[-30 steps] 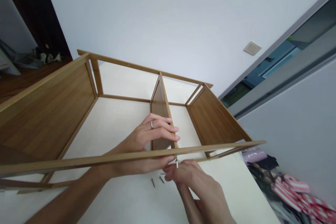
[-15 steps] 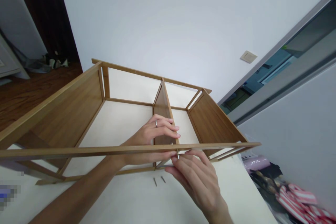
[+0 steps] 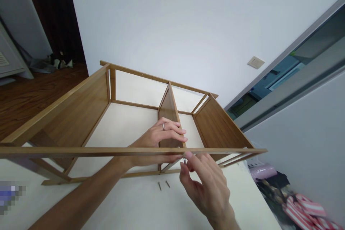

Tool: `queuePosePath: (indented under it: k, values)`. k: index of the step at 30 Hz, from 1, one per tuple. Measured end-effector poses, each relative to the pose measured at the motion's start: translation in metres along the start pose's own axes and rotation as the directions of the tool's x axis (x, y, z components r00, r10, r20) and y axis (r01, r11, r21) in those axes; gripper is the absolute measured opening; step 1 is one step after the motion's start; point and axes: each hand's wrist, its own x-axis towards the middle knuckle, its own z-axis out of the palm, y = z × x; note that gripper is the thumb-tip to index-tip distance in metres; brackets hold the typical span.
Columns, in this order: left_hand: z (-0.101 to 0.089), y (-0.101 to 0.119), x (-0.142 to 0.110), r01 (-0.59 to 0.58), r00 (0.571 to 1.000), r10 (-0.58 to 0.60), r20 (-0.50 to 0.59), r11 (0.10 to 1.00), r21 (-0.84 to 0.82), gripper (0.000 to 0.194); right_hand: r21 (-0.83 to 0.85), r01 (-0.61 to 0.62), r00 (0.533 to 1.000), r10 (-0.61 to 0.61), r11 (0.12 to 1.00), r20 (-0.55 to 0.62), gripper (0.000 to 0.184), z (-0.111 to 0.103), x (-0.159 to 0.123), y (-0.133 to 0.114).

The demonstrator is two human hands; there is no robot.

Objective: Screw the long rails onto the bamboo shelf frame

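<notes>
A wooden shelf frame (image 3: 134, 151) lies on its side, its middle panel (image 3: 168, 102) running away from me. My left hand (image 3: 159, 137) reaches over the near rail, fingers across the panel's edge and thumb below, gripping its near end. My right hand (image 3: 208, 183) is just under the same rail, thumb and forefinger closed at a thin metal rod (image 3: 184, 159), which looks like a hex key set against the rail at the panel's end. Most of the rod is hidden by the fingers. Two loose screws (image 3: 163, 185) lie on the white surface below the rail.
The frame rests on a white tabletop (image 3: 129, 205) against a pale wall with a light switch (image 3: 256, 62). Clothes with red and white stripes (image 3: 304, 205) and a pink roll (image 3: 262, 171) lie to the right. A blurred blue item (image 3: 9, 196) is at left.
My left hand keeps its hold on the panel. My right hand has shifted from below the rod up to its right side, its fingers changing their grip. The view has tilted slightly.
</notes>
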Motion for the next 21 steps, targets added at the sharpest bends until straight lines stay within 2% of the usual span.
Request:
queuePosePath:
  k: [4,7,11,15,18,21]
  values:
    - [0.0,0.002,0.001,-0.007,1.0,0.007,0.002,1.0,0.01,0.033,0.079,-0.129,0.991,0.131,0.988,-0.021,0.051,-0.003,-0.004,-0.003]
    - [-0.001,0.003,0.002,-0.01,1.0,0.01,0.003,1.0,0.022,0.032,0.193,-0.251,0.963,0.266,0.949,-0.051,0.054,-0.003,-0.014,-0.004]
    - [0.0,0.003,0.002,0.002,1.0,-0.002,-0.003,1.0,0.025,0.031,0.269,-0.341,0.93,0.364,0.901,-0.04,0.031,-0.005,-0.026,0.0]
    - [0.001,0.002,0.0,0.013,1.0,-0.013,-0.013,1.0,0.013,0.032,0.166,-0.332,0.94,0.341,0.929,-0.026,0.011,-0.013,-0.027,0.008]
    - [0.001,0.003,-0.001,0.026,1.0,-0.026,-0.017,1.0,0.01,0.033,0.025,-0.224,0.974,0.225,0.974,-0.035,0.011,-0.018,-0.025,0.014]
    - [0.001,0.004,-0.001,0.018,1.0,-0.017,-0.018,1.0,0.009,0.033,-0.125,-0.133,0.99,0.125,0.983,-0.073,0.009,-0.018,-0.025,0.016]
